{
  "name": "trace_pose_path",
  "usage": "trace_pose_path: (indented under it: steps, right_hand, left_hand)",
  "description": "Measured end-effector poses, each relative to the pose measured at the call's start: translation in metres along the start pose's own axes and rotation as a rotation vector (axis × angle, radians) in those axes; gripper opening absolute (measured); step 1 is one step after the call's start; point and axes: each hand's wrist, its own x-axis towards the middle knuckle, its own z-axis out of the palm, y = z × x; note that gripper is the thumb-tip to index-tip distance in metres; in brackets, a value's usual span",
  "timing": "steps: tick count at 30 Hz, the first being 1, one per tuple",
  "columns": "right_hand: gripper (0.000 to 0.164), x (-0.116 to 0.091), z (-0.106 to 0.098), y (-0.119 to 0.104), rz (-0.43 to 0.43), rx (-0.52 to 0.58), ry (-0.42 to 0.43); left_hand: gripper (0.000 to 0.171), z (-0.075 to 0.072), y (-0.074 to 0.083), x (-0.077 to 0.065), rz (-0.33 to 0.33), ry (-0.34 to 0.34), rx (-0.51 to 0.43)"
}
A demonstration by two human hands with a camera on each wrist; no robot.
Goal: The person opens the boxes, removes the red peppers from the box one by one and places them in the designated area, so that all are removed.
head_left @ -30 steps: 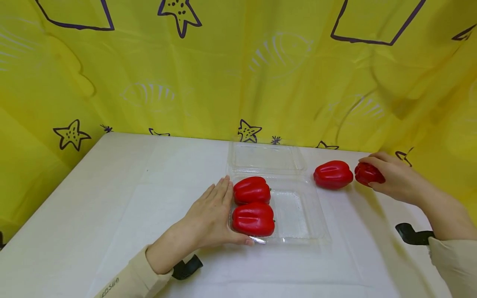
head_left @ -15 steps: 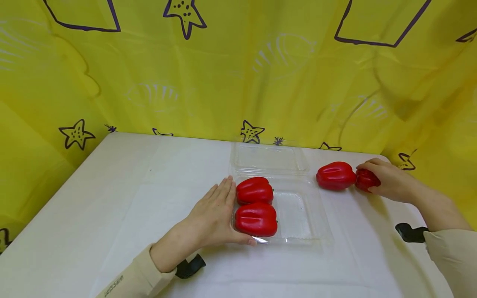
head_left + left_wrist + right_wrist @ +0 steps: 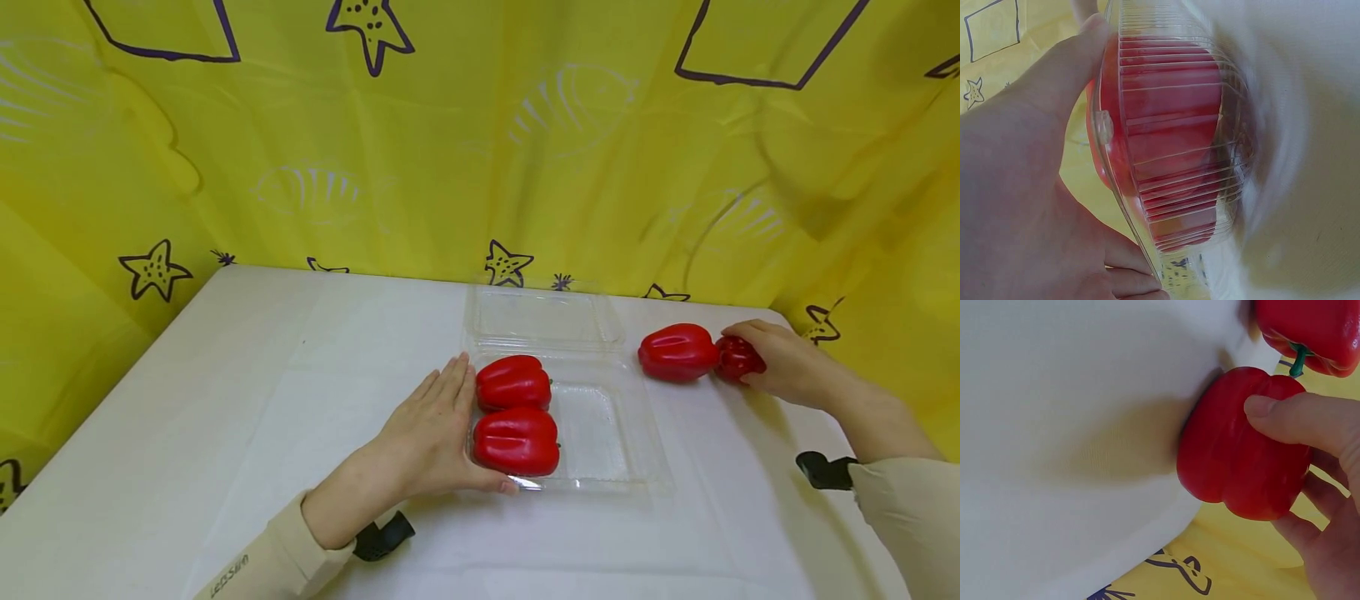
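Observation:
A clear plastic clamshell container (image 3: 652, 467) lies with its lid folded back on the white table. Two red bell peppers, a back one (image 3: 513, 382) and a front one (image 3: 516, 442), sit in its left half. My left hand (image 3: 427, 437) rests along the container's left rim, fingers straight and thumb at the front edge. In the left wrist view, red shows through the ribbed wall (image 3: 1172, 112). At the right, my right hand (image 3: 791, 362) holds a red bell pepper (image 3: 1241, 450) between thumb and fingers. Just left of it lies another red bell pepper (image 3: 677, 353), its green stem visible in the right wrist view.
The lid (image 3: 540, 318) lies flat behind the container, near the table's back edge. A yellow curtain (image 3: 420, 150) with printed stars and fish hangs behind and at both sides of the white table (image 3: 225, 400).
The right hand has moved slightly left with its pepper, closing the gap to the neighbouring pepper. The left hand stays on the container; the head view has shifted a little.

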Motion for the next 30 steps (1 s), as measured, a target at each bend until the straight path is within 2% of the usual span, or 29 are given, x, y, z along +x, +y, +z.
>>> trace_pose_path:
  steps: [4,8,13,17,20,25,30]
  right_hand:
    - [0.054,0.000,0.003,0.000,-0.047,-0.016,0.059]
    - [0.057,0.000,0.006,0.000,-0.072,-0.024,0.080]
    - [0.064,-0.003,0.007,-0.002,-0.059,-0.012,0.078]
    - [0.066,-0.006,-0.001,-0.007,-0.011,0.004,0.060]
    - [0.062,-0.007,-0.010,-0.013,0.022,0.009,0.078]
    - [0.055,-0.006,-0.023,-0.030,0.048,0.044,0.173]
    - [0.053,-0.002,-0.030,-0.054,0.046,0.086,0.219]
  left_hand:
    - [0.132,0.000,0.000,0.000,0.002,0.002,-0.002]
    - [0.132,0.000,0.000,0.000,0.000,-0.002,-0.009]
    - [0.132,0.000,0.001,0.001,-0.002,0.000,-0.014]
    - [0.132,0.000,0.001,0.000,0.002,0.001,-0.011]
    - [0.132,0.000,0.001,0.001,0.004,0.001,-0.005]
    - [0.132,0.001,0.001,0.000,0.004,-0.001,-0.003]
    - [0.131,0.000,0.000,0.000,0.004,-0.004,-0.004]
